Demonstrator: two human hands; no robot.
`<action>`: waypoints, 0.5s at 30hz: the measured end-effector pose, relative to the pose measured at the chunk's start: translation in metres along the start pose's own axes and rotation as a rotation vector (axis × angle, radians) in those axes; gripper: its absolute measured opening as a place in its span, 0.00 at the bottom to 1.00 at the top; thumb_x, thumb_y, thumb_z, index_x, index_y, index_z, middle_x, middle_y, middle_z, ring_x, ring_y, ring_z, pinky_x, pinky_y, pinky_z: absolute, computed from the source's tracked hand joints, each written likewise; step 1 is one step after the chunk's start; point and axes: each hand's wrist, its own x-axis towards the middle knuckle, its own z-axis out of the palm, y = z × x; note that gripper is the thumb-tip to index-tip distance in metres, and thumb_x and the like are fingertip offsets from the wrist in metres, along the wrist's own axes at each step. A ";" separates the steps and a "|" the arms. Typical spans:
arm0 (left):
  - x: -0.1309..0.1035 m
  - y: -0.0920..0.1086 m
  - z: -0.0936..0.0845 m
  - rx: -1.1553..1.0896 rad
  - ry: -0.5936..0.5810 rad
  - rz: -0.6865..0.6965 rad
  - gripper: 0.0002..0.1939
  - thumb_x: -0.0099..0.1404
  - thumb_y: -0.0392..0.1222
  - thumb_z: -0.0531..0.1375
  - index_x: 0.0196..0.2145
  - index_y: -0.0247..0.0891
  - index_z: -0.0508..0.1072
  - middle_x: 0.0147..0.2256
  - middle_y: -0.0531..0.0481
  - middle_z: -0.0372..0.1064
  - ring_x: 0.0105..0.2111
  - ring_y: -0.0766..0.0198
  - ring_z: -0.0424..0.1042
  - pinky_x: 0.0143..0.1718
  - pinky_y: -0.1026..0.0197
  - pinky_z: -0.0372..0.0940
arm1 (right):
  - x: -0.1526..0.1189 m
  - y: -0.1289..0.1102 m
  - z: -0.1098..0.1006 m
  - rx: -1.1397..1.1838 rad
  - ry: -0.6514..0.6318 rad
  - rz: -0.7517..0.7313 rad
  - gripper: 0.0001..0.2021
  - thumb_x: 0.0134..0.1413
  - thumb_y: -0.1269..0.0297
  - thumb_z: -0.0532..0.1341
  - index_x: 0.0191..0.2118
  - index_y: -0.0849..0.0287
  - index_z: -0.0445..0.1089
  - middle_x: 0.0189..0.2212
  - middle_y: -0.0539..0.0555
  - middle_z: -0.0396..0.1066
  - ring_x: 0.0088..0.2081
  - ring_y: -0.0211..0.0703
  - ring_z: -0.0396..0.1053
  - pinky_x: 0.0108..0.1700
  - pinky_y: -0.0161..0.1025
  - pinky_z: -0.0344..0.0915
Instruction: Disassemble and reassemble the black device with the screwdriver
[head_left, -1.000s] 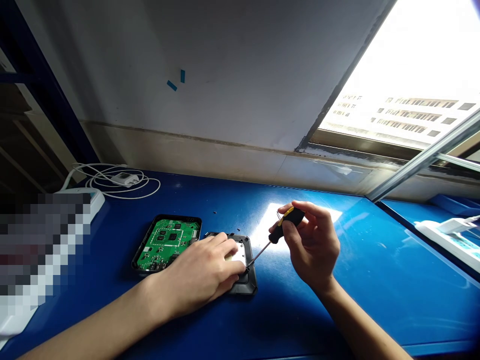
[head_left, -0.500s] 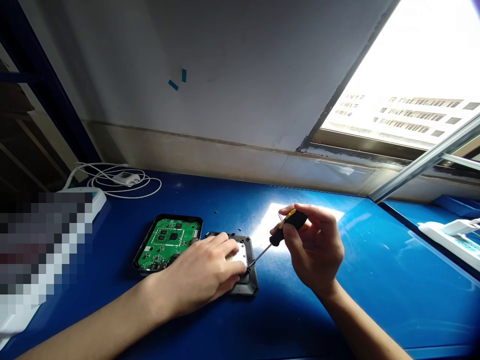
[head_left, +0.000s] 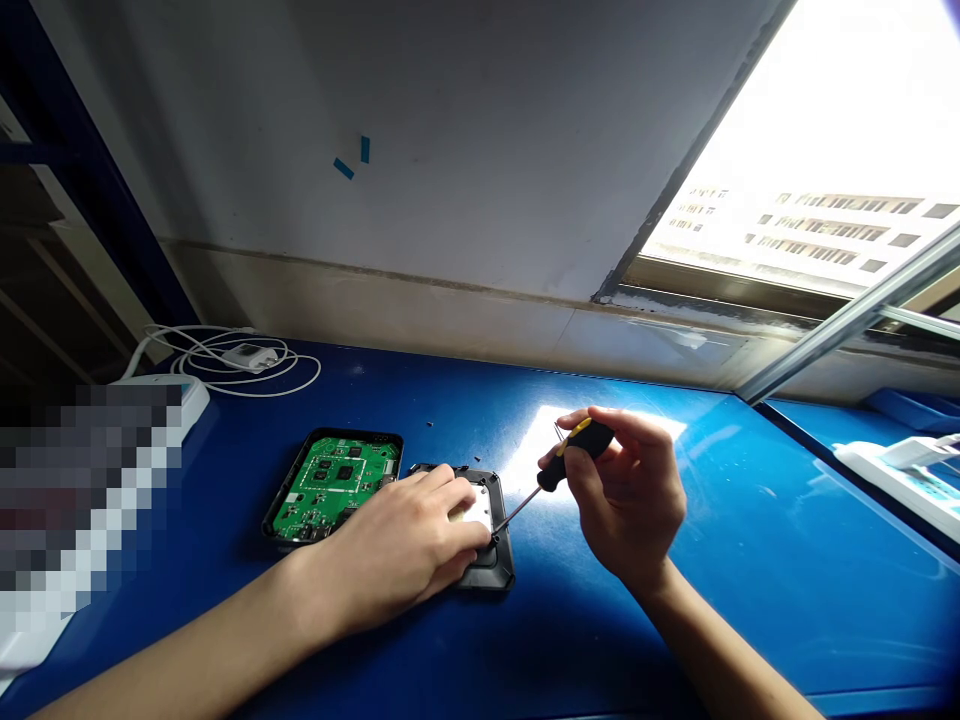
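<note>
My right hand (head_left: 637, 480) grips a screwdriver (head_left: 576, 450) with a black and yellow handle. Its thin shaft slants down to the left, and the tip meets a black plastic cover (head_left: 491, 578) near a pale plate (head_left: 476, 512) on it. Something thin and dark shows by the index fingertip, too small to name. Laid over the cover, my left hand (head_left: 412, 540) holds it against the table with bent fingers, hiding much of it. Left of that hand is a black casing (head_left: 274, 515) with a green circuit board (head_left: 330, 485) inside, partly covered by my hand.
Tiny dark bits, probably screws, lie on the blue table (head_left: 600, 640) behind the cover. A white charger (head_left: 251, 358) with coiled cable sits at the back left. A pixelated area covers something at the left. A metal frame bar (head_left: 817, 330) and white power strip (head_left: 900, 470) are at the right.
</note>
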 end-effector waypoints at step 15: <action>0.000 0.000 0.000 -0.005 -0.015 -0.002 0.08 0.73 0.36 0.59 0.46 0.43 0.77 0.46 0.45 0.72 0.44 0.52 0.71 0.40 0.53 0.71 | 0.002 0.001 0.001 0.031 -0.001 -0.025 0.21 0.63 0.77 0.62 0.57 0.49 0.67 0.45 0.52 0.72 0.31 0.39 0.78 0.30 0.42 0.83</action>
